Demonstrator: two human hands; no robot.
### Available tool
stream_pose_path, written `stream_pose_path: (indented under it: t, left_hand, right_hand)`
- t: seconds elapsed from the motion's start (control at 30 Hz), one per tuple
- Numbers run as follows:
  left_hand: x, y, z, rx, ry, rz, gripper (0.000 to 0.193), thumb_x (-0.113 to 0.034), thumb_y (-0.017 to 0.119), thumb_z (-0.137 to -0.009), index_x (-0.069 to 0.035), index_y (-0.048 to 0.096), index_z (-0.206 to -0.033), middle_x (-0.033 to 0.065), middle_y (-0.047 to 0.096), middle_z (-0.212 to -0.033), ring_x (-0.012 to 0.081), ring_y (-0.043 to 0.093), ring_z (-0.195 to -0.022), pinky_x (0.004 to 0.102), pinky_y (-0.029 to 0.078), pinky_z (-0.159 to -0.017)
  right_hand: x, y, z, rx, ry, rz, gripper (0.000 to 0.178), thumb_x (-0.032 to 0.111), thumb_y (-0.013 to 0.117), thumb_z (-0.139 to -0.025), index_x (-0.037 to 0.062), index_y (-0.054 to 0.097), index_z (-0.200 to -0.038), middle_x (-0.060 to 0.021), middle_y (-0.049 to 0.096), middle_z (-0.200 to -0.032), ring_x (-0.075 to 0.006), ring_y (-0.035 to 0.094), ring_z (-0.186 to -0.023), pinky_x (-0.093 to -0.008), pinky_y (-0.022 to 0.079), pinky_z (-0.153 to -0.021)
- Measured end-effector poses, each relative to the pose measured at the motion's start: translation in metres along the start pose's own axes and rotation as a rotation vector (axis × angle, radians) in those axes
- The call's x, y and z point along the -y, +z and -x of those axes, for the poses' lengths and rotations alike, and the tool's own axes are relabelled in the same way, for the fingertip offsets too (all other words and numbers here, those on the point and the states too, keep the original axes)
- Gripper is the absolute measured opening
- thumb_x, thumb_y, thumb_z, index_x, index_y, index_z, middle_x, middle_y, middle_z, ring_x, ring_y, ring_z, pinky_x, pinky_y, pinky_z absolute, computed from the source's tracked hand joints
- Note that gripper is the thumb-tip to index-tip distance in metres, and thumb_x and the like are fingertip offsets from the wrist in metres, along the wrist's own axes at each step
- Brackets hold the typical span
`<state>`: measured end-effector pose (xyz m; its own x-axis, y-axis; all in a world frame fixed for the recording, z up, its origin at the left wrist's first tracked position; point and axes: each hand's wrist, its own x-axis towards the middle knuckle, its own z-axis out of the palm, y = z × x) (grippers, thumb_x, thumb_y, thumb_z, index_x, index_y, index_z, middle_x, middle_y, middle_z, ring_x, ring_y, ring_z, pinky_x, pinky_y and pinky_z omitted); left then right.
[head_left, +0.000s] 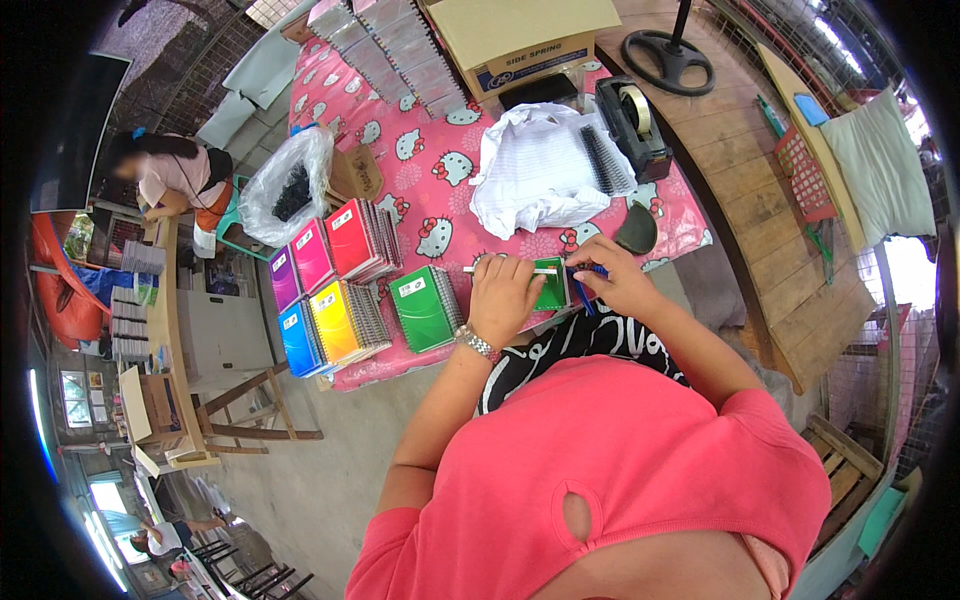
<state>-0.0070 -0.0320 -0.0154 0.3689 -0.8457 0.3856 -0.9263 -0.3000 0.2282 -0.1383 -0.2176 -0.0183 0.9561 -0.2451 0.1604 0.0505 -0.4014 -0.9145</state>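
Note:
My left hand (503,299) presses on a small green notebook (550,290) at the table's near edge, its fingers bent over the cover. A thin white strip (545,271) lies across the notebook beneath those fingers. At the notebook's right edge, my right hand (618,283) is closed around a small blue-handled tool (584,297); its tip is hidden. Just left of my left hand lies a green spiral notebook (425,308). Beyond it sit stacks of spiral notebooks: red (352,240), pink (313,255), purple (284,277), yellow (336,318) and blue (300,338).
White crumpled paper (530,170) with black binding coils (602,160) lies ahead. Beside it stand a tape dispenser (640,125) and dark oval dish (637,230). A cardboard box (530,40), clear bag (290,185) and notebook bundles (400,55) are farther off. Another person (185,180) sits left.

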Motion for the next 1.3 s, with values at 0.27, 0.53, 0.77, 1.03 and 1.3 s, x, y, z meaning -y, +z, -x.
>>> stream_pose_path:
  t: [0.27, 0.53, 0.77, 1.03, 1.3]
  left_hand:
    - [-0.001, 0.001, 0.000, 0.008, -0.010, 0.009, 0.021, -0.023, 0.067, -0.085, -0.008, 0.060, -0.096, 0.0090, 0.059, -0.090, 0.0282, 0.057, -0.094, 0.0472, 0.040, -0.097]
    - [-0.014, 0.008, -0.002, -0.004, 0.069, 0.045, 0.030, -0.016, 0.070, -0.080, -0.007, 0.057, -0.106, 0.0107, 0.061, -0.097, 0.0291, 0.058, -0.097, 0.0474, 0.040, -0.100]
    - [-0.012, 0.004, 0.000, 0.003, 0.047, 0.126, 0.027, -0.014, 0.069, -0.082, -0.006, 0.057, -0.106, 0.0114, 0.062, -0.099, 0.0304, 0.058, -0.097, 0.0472, 0.040, -0.099]
    - [-0.004, 0.000, 0.007, 0.094, 0.000, 0.089, 0.022, -0.022, 0.065, -0.088, -0.009, 0.061, -0.105, 0.0092, 0.061, -0.111, 0.0325, 0.053, -0.117, 0.0590, 0.023, -0.112]
    - [0.005, 0.006, 0.023, 0.081, -0.205, 0.062, 0.031, -0.033, 0.074, -0.081, -0.014, 0.063, -0.102, 0.0047, 0.058, -0.110, 0.0298, 0.049, -0.118, 0.0601, 0.026, -0.100]
  right_hand:
    - [-0.006, 0.002, 0.000, 0.069, 0.021, 0.032, 0.018, 0.005, 0.064, -0.086, 0.0046, 0.064, -0.105, -0.0125, 0.059, -0.101, -0.0310, 0.061, -0.090, -0.0395, 0.049, -0.080]
    - [0.016, -0.005, -0.007, 0.152, 0.059, 0.136, 0.028, 0.012, 0.060, -0.092, 0.0051, 0.057, -0.119, -0.0152, 0.060, -0.097, -0.0319, 0.062, -0.089, -0.0403, 0.049, -0.075]
    - [0.023, -0.005, -0.010, 0.203, 0.150, 0.087, 0.032, 0.021, 0.062, -0.092, 0.0056, 0.057, -0.120, -0.0174, 0.066, -0.082, -0.0336, 0.066, -0.080, -0.0421, 0.051, -0.074]
    - [-0.058, -0.067, -0.009, -0.027, 0.130, 0.915, 0.035, 0.029, 0.075, -0.078, 0.0069, 0.066, -0.103, -0.0186, 0.061, -0.119, -0.0387, 0.055, -0.115, -0.0459, 0.042, -0.101]
    - [-0.033, -0.056, -0.026, 0.280, 0.243, -0.038, 0.037, 0.022, 0.074, -0.074, 0.0042, 0.069, -0.106, -0.0176, 0.059, -0.126, -0.0316, 0.055, -0.120, -0.0425, 0.038, -0.107]
